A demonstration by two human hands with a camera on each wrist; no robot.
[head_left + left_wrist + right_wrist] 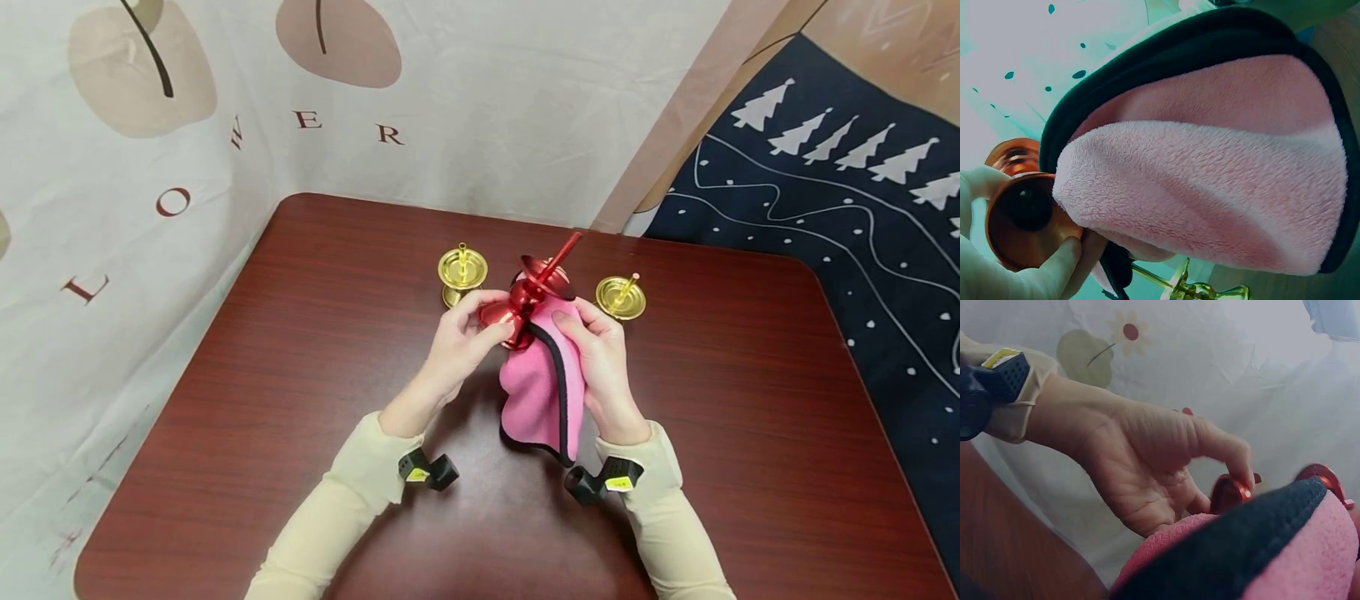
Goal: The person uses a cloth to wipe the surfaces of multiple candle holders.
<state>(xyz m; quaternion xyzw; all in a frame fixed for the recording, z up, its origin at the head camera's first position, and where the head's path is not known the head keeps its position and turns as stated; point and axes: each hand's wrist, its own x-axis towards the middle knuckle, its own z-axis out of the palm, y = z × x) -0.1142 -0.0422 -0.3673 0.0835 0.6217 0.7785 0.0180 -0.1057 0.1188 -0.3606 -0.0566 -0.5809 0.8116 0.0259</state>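
A shiny red candle holder [527, 295] is tilted above the table, its long stem pointing up and right. My left hand [459, 346] grips its flared base, thumb on the near side. The left wrist view looks into the hollow base [1025, 240]. With my right hand [606, 358] I pinch a pink cloth [534, 396] with black edging, held against the holder's right side. The cloth's lower part hangs down loosely. It covers part of the holder, and most of my right fingers are behind it. In the right wrist view, cloth [1310, 550] hides much of the holder.
One gold candle holder [462, 268] stands just beyond my left hand. Another gold candle holder [621, 298] is behind my right hand. The dark red wooden table [315, 333] ends at a printed white curtain [480, 125] at the back and a navy tree-patterned cloth [810, 192] on the right.
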